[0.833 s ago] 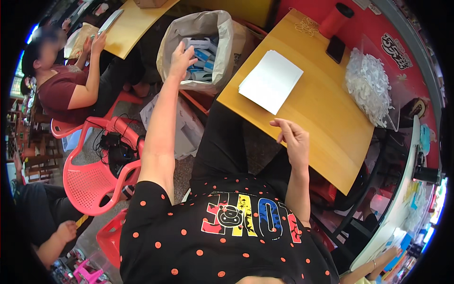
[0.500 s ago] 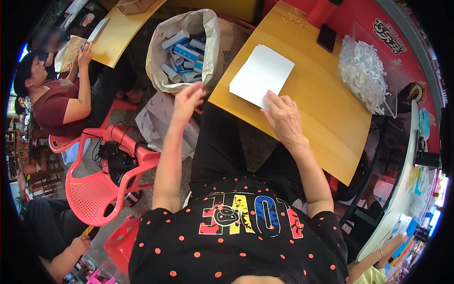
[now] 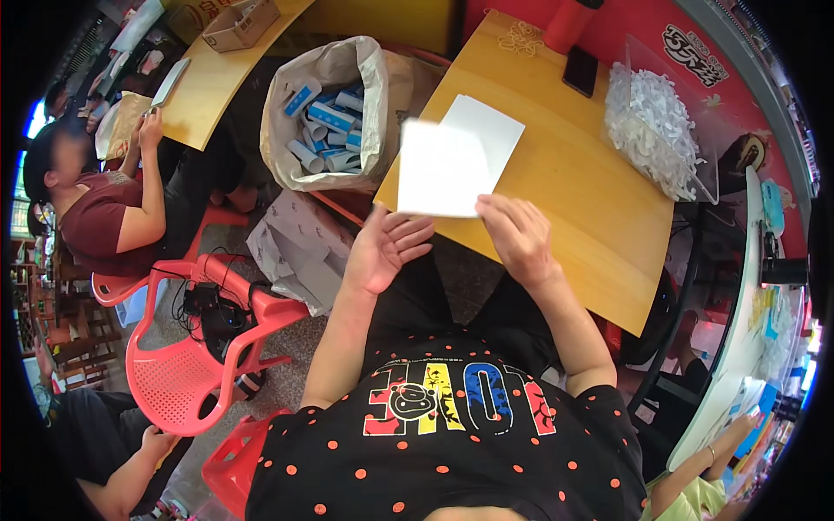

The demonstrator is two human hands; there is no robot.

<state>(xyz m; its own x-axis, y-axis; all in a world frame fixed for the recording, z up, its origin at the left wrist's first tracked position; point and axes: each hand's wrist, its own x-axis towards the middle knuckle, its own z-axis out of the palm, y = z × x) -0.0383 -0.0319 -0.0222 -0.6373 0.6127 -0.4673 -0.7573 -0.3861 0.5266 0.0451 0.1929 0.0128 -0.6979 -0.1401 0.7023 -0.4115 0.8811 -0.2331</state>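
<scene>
My right hand (image 3: 519,233) pinches the near right corner of a white paper sheet (image 3: 439,169). The sheet is lifted and turned over the table's near left corner, its far edge blurred. Beneath and behind it, a stack of white paper (image 3: 497,130) lies on the wooden table, partly covered. My left hand (image 3: 391,247) is palm up with its fingers stretched out, just below the sheet's near edge. It seems to hold nothing; whether the fingertips touch the paper I cannot tell.
Left of the wooden table (image 3: 599,234) stands a paper sack (image 3: 375,113) of blue and white rolled tubes. A clear bin of white paper pieces (image 3: 656,130), a dark phone (image 3: 579,71) and rubber bands (image 3: 519,40) lie farther back. A red chair (image 3: 178,378) and a seated person are at left.
My right hand has lifted a sheet off the stack and swung it left. My left hand has moved nearer and to the right, turning palm up.
</scene>
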